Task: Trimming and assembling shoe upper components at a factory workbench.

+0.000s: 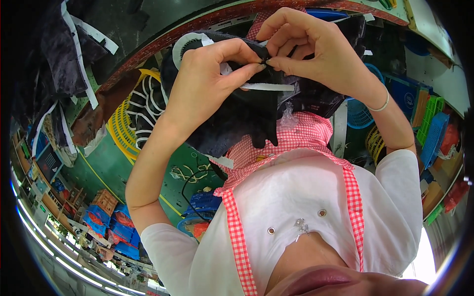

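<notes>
Dark plush-like fabric [227, 118] hangs in front of me over my lap. My left hand [210, 74] pinches its upper edge between thumb and index finger. Close beside it, my right hand [313, 54] pinches the same edge, thumb against index finger, with the other fingers curled. The two pairs of fingertips nearly meet, and whatever small detail lies between them is hidden. A white curved strip [178, 49] with a dark toothed inner edge shows behind my left hand. Below the fingertips, a straight white strip [269, 87] lies across the fabric.
A dark worktable with a red edge [148, 47] curves across the top. Dark fabric pieces with white borders [66, 64] drape at its left. A yellow basket [118, 123] holds more pieces. Right are a blue basket [359, 116] and a green crate [433, 116]. Blue crates [123, 232] stand lower left.
</notes>
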### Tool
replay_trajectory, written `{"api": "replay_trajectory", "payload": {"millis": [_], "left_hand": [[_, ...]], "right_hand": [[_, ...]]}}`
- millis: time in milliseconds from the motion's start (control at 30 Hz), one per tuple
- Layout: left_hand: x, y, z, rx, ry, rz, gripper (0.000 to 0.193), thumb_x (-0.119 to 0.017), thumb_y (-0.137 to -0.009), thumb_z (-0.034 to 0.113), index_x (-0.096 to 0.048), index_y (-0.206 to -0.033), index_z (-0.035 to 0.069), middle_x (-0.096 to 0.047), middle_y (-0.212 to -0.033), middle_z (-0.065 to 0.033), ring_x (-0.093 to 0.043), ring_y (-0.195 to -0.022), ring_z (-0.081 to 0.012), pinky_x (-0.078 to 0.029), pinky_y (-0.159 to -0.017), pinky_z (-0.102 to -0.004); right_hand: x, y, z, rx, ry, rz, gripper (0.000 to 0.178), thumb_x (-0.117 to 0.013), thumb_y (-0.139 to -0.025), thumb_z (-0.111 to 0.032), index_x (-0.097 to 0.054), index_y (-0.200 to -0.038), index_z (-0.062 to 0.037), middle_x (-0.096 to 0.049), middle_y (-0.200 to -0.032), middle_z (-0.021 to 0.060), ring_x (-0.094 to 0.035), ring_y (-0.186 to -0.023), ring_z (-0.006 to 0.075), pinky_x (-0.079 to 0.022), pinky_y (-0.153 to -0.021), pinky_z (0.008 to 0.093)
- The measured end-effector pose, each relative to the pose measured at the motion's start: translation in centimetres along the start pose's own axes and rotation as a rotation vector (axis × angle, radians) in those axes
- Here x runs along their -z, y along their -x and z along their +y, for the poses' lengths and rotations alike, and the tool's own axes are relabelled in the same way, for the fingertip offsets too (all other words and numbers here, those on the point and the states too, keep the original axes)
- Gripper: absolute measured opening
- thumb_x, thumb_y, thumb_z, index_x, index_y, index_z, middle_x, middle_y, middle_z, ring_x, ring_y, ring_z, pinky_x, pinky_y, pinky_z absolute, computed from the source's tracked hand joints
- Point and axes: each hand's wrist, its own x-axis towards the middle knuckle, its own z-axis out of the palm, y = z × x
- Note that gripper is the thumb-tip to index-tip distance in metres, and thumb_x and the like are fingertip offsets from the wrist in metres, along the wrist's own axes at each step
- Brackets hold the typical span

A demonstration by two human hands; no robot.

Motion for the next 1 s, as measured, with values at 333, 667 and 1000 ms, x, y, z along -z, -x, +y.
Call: {"api": "replay_trajectory", "payload": {"millis": [333, 667, 1000], "left_hand": [[0.1, 0.0, 0.5, 0.059, 0.079, -0.058, 0.012, -0.062, -0.091, 0.009, -0.065, -0.098, 0.000, -0.071, -0.087, -0.0025, -0.066, -0.064, -0.0067, -0.041, -0.047, -0.0185], [-0.2, 0.0, 1.0, 0.140, 0.218, -0.048, 0.012, -0.061, -0.091, 0.008, -0.060, -0.096, -0.003, -0.070, -0.083, -0.0088, -0.067, -0.056, -0.0146, -0.049, -0.050, -0.0237], [0.6, 0.4, -0.9, 0.280, 0.360, -0.170, 0.011, -0.056, -0.097, 0.012, -0.056, -0.104, 0.004, -0.070, -0.090, -0.0046, -0.070, -0.062, -0.0151, -0.038, -0.042, -0.0186]], "right_hand": [[1.1, -1.1, -4.3, -0.195, 0.110, -0.098, 0.034, -0.071, -0.083, -0.005, -0.052, -0.111, 0.0013, -0.069, -0.088, 0.0123, -0.069, -0.077, 0.0167, -0.056, -0.071, 0.0245], [-1.1, 1.4, -0.2, -0.041, 0.071, 0.039, 0.027, -0.065, -0.077, 0.004, -0.056, -0.102, 0.0014, -0.068, -0.075, 0.0102, -0.065, -0.064, 0.0137, -0.053, -0.063, 0.0248], [6.6, 8.4, 6.4, -0.438, 0.747, 0.478, 0.060, -0.060, -0.084, -0.066, -0.071, -0.072, -0.0078, -0.062, -0.057, 0.0036, -0.061, -0.053, 0.0157, -0.050, -0.059, 0.0268]]}}
